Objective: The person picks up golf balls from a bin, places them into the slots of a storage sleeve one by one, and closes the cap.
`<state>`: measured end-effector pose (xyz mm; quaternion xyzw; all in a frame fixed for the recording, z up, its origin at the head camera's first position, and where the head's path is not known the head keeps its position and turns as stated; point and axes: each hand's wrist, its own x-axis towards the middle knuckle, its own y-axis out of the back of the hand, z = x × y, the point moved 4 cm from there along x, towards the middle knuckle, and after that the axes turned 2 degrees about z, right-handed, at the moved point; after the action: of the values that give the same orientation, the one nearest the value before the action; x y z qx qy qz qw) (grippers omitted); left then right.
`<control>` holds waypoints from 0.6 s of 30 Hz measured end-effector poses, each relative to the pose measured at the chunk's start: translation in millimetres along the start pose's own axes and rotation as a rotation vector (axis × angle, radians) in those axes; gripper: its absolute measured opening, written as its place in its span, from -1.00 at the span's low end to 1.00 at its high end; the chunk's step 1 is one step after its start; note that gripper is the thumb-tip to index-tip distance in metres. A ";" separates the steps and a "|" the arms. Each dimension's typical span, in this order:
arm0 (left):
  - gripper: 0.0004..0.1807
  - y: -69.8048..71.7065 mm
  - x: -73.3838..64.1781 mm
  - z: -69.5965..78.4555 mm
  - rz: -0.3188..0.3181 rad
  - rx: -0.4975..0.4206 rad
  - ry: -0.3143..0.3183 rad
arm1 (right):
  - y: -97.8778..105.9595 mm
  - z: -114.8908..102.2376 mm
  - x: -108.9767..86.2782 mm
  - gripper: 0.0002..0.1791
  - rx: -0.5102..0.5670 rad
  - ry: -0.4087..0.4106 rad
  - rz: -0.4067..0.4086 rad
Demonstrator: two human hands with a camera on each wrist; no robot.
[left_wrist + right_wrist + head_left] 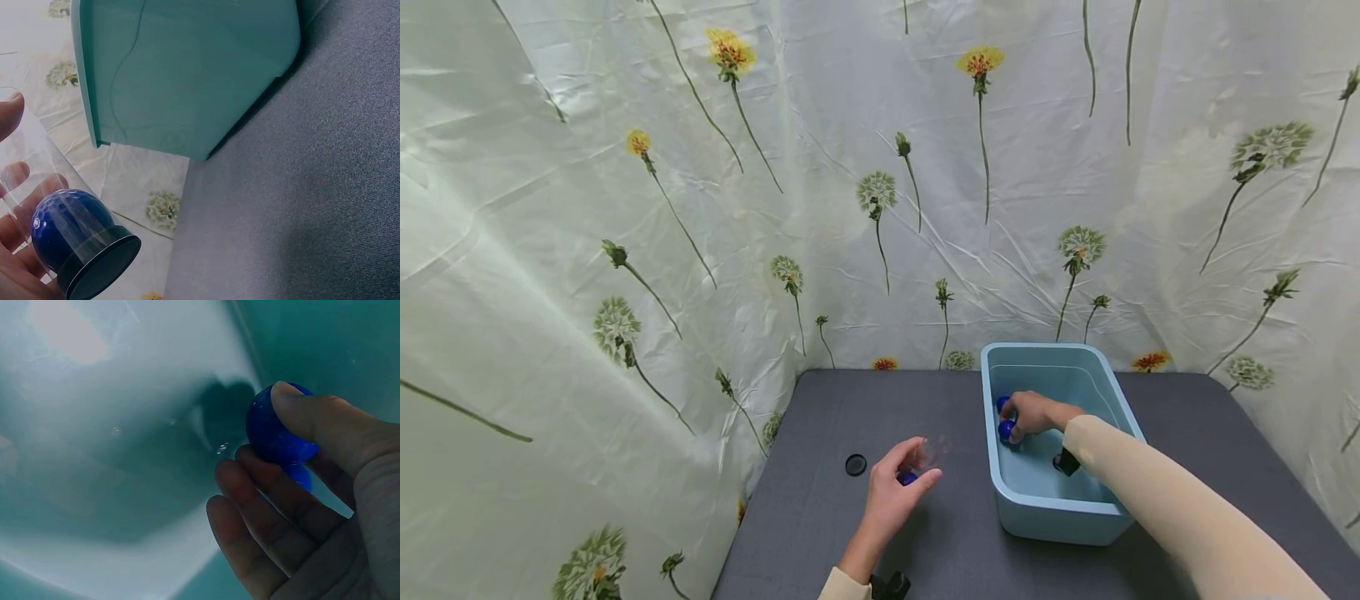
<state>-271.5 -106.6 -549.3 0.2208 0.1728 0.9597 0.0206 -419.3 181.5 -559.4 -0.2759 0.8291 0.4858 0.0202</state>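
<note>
My left hand (891, 492) grips a clear plastic tube (47, 147) above the table. Inside it, a dimpled blue golf ball (65, 225) rests against the black cap (103, 265) at the tube's lower end. Reaching down into the light-blue bin (1067, 502), my right hand (1033, 412) pinches a blue ball (272, 428) between thumb and fingers, close to the bin's left wall. A second blue ball (1003, 403) lies just beyond it, partly hidden by the fingers.
A round black lid (855, 465) lies on the dark grey table (925, 400), left of my left hand. The deep bin stands on the table's right side, its walls around my right hand. A flower-printed curtain (820, 208) hangs behind the table.
</note>
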 end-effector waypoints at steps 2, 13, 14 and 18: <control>-0.46 -0.3 -0.1 -0.4 0.004 0.001 0.005 | 2.0 -3.1 -1.8 -0.57 -0.031 0.035 0.011; -0.43 -3.6 -1.1 0.7 -0.001 0.000 0.027 | 16.9 -19.0 -11.9 -0.62 -0.066 0.144 0.022; -0.42 -4.0 -1.2 0.9 -0.002 -0.001 0.025 | 17.7 -20.0 -13.2 -0.63 -0.065 0.151 0.026; -0.43 -5.1 -1.9 2.2 -0.003 0.013 0.014 | 19.4 -21.8 -18.1 -0.67 -0.071 0.174 0.042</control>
<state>-269.0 -101.3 -550.0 0.2138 0.1796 0.9600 0.0191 -408.1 178.9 -527.1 -0.3003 0.8155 0.4895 -0.0719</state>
